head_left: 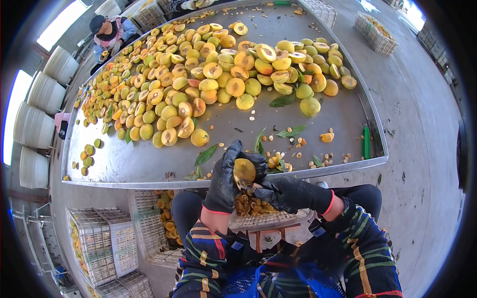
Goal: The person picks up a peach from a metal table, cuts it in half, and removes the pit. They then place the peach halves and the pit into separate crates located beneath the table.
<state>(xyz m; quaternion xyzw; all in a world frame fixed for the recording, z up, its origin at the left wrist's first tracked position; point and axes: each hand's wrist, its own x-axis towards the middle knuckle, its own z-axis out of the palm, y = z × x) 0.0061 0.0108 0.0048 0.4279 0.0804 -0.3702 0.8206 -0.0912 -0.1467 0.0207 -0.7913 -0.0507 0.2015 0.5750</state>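
Note:
Both my hands wear black gloves and meet at the table's near edge. My left hand [222, 181] is closed around a yellow peach [244, 170], its smooth side facing up. Against the lower side of that fruit, my right hand [285, 192] is closed with its fingers pinched; a small light tip shows there, but what it grips is mostly hidden. Below the hands stands a crate [263, 221] with fruit pieces in it. Beyond them, a large heap of whole and cut peaches [198, 82] covers much of the metal table [338, 136].
A green-handled object [366, 142] lies near the table's right corner. Leaves [205, 155] and peach stones [327, 161] are scattered near the front edge. Crates [102, 241] stand on the floor at left, white tubs [34, 126] farther back. A co-worker [110, 36] sits at the far left.

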